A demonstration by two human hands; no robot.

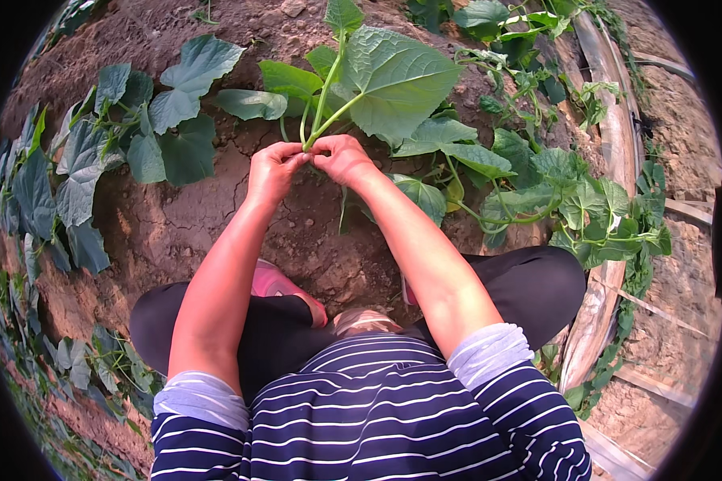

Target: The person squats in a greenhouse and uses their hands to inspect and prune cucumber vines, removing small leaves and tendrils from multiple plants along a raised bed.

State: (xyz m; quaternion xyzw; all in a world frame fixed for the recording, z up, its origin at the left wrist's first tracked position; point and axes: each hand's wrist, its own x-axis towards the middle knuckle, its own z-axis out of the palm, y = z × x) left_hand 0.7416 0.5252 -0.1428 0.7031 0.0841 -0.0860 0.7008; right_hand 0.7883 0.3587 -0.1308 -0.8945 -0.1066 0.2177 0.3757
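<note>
Both my hands meet at the base of a leafy green vine shoot, likely cucumber. My left hand pinches the lower end of the stem between thumb and fingertips. From the other side, my right hand grips the same spot, its fingers curled in and partly hiding the stem. A broad green leaf on a long stalk fans out above my right hand. Smaller leaves spread beyond the left one. What lies between the fingertips is too small to make out.
Cracked brown soil lies under my hands. Vines with large leaves grow on the left, and a trailing vine runs on the right. Past it lies a long wooden pole. My pink shoe is close below.
</note>
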